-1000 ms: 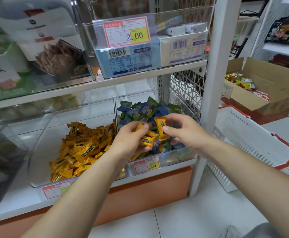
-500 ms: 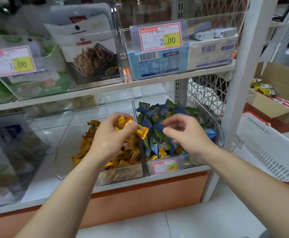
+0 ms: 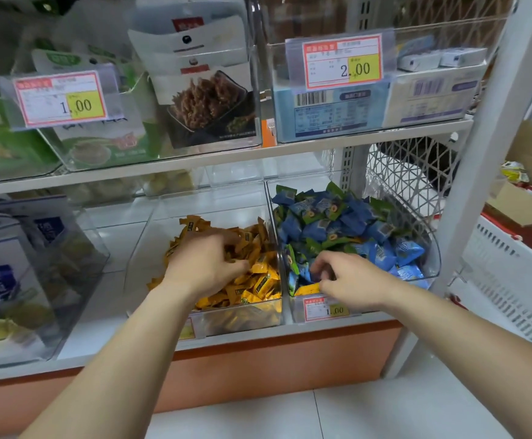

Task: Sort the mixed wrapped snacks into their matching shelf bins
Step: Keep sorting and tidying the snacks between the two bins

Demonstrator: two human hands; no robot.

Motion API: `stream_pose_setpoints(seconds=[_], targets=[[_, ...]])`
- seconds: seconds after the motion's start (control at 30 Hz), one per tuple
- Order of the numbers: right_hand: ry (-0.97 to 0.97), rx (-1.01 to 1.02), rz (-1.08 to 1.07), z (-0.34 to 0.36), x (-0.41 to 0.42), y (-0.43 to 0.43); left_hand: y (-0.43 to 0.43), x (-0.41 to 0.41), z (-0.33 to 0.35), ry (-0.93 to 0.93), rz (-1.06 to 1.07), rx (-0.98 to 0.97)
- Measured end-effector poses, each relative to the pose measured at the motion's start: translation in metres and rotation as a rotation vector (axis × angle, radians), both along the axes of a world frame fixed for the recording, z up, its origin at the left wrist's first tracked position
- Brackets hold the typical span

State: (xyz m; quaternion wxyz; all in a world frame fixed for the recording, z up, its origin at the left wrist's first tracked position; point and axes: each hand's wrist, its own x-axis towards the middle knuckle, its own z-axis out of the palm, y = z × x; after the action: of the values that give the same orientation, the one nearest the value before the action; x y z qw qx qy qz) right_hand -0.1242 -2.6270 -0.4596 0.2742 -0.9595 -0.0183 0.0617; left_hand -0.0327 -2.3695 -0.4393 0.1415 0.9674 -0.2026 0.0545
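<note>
Two clear bins stand side by side on the lower shelf. The left bin (image 3: 236, 320) holds a pile of yellow wrapped snacks (image 3: 260, 280). The right bin (image 3: 431, 258) holds blue and green wrapped snacks (image 3: 337, 223), with a stray yellow snack (image 3: 306, 290) at its front. My left hand (image 3: 206, 267) lies over the yellow pile, fingers spread and blurred, with nothing seen in its grip. My right hand (image 3: 345, 277) reaches into the front of the blue and green bin, fingers curled down among the wrappers beside the stray yellow snack. Its fingertips are hidden.
A clear bin of blue and white packs (image 3: 21, 264) stands at the left of the shelf. The upper shelf (image 3: 290, 152) carries bins of bagged and boxed goods. A white shelf post (image 3: 476, 172) rises at the right, with a white basket (image 3: 511, 280) and a cardboard box (image 3: 527, 213) beyond it.
My left hand carried its yellow snacks left and down onto the yellow pile and spread its fingers. My right hand dropped into the front of the blue and green bin.
</note>
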Motion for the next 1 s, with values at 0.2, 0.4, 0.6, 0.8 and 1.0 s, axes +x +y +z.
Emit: stream_pose_setpoints(seconds=[0.2, 0.4, 0.6, 0.8, 1.0], targets=[[0.013, -0.092, 0.035, 0.005, 0.001, -0.001, -0.028, -0.032, 0.02, -0.074, -0.217, -0.139], [0.052, 0.014, 0.09, 0.006, -0.007, -0.008, -0.058, -0.051, 0.018, -0.097, -0.37, -0.209], [-0.192, 0.271, 0.021, 0.019, -0.025, -0.019, -0.082, -0.062, 0.011, -0.046, -0.463, -0.183], [-0.24, 0.505, -0.218, 0.028, -0.036, -0.045, -0.062, -0.052, 0.024, -0.086, -0.282, -0.251], [-0.12, 0.079, -0.178, 0.023, -0.046, -0.085, -0.023, -0.03, 0.019, -0.073, -0.022, -0.093]])
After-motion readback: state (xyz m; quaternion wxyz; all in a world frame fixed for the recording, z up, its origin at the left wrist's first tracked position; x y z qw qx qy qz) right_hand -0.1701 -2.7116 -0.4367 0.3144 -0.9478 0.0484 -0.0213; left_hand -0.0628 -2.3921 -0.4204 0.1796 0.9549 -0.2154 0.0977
